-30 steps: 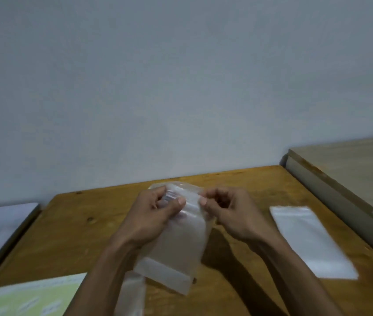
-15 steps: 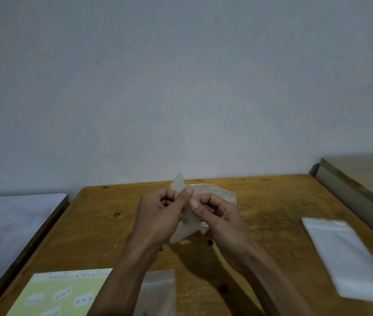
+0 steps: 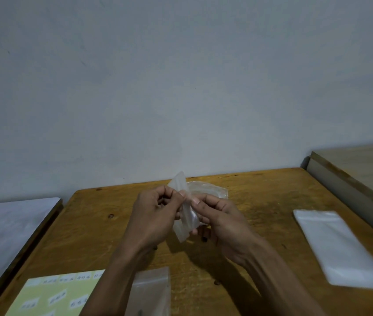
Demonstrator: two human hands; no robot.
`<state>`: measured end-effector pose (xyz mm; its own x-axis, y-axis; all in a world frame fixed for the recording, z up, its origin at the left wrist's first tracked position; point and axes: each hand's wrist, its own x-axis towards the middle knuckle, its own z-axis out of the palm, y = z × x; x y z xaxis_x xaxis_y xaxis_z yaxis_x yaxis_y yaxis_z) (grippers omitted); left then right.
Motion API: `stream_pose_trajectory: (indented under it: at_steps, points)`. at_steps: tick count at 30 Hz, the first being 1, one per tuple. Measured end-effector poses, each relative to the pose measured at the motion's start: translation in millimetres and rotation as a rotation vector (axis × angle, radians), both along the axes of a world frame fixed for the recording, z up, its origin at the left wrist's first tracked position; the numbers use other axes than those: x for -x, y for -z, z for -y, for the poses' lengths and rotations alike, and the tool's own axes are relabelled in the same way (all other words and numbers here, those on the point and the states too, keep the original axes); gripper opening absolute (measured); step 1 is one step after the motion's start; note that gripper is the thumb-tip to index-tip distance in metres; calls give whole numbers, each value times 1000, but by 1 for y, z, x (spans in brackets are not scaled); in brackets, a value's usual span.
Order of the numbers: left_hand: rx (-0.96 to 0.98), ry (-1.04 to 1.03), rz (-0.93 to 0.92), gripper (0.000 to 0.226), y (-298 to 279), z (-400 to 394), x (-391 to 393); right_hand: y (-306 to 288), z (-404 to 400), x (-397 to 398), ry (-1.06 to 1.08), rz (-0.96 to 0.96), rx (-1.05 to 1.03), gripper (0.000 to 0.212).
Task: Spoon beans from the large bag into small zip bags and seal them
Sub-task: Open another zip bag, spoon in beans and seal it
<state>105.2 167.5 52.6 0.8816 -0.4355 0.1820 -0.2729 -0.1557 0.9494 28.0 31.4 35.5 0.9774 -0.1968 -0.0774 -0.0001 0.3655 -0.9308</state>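
A small clear zip bag [image 3: 186, 215] hangs edge-on above the middle of the wooden table [image 3: 260, 192]. My left hand [image 3: 156, 215] pinches its top strip from the left, and my right hand [image 3: 219, 217] pinches it from the right, fingertips nearly meeting. Part of the bag bulges out behind my right hand. I see no beans inside it. Another clear zip bag [image 3: 151, 290] lies flat near the front edge, partly under my left forearm. No large bag of beans and no spoon are in view.
A stack of white plastic bags [image 3: 340, 249] lies on the right of the table. A pale yellow sheet of handwritten labels [image 3: 53, 295] lies at the front left. A white-topped surface [image 3: 5, 226] adjoins the left, a light wooden one [image 3: 363, 163] the right.
The bag hung flat and broad between my hands a second ago; it has since been turned edge-on and my fingertips have come close together at its top.
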Motion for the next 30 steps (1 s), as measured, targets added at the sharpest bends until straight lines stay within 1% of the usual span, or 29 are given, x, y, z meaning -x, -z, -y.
stream_pose_trajectory:
  at_steps: [4, 7, 9, 10, 11, 13, 15, 18, 22, 25, 26, 28, 30]
  points:
    - [17, -7, 6, 33, -5, 1, 3, -3, 1, -1, -19, 45, 51, 29]
    - [13, 28, -29, 30, -8, -2, 1, -2, 2, -2, -36, 33, 12, 32]
    - [-22, 61, -28, 29, -8, -5, 0, 0, 3, -4, -33, 20, 26, 30]
    - [-43, 67, -6, 28, -8, -6, 0, 1, 2, -4, -17, 20, 85, 27]
    - [-77, 55, 39, 27, -8, -7, 1, 1, 1, -4, 11, 30, 193, 23]
    - [-166, 9, 156, 27, -9, -7, 2, 0, -3, -4, 95, 73, 503, 19]
    - [-210, -22, 202, 28, -11, -8, 3, -2, -9, -6, 199, 113, 772, 19]
    - [-243, -60, 239, 28, -16, -7, 7, -5, -16, -9, 382, 100, 989, 19]
    - [-253, -125, 269, 25, -23, -7, 13, -8, -26, -9, 475, 99, 1038, 20]
    - [-290, -146, 322, 26, -26, -10, 16, -12, -15, -16, 642, 33, 1084, 20]
    - [-317, -151, 355, 27, -27, -11, 17, -14, -10, -17, 648, 13, 1090, 19]
    - [-326, -162, 361, 28, -30, -12, 19, -17, -7, -14, 563, 17, 1116, 16]
    - [-312, -149, 313, 28, -36, -14, 18, -21, -13, -7, 438, 101, 1099, 10]
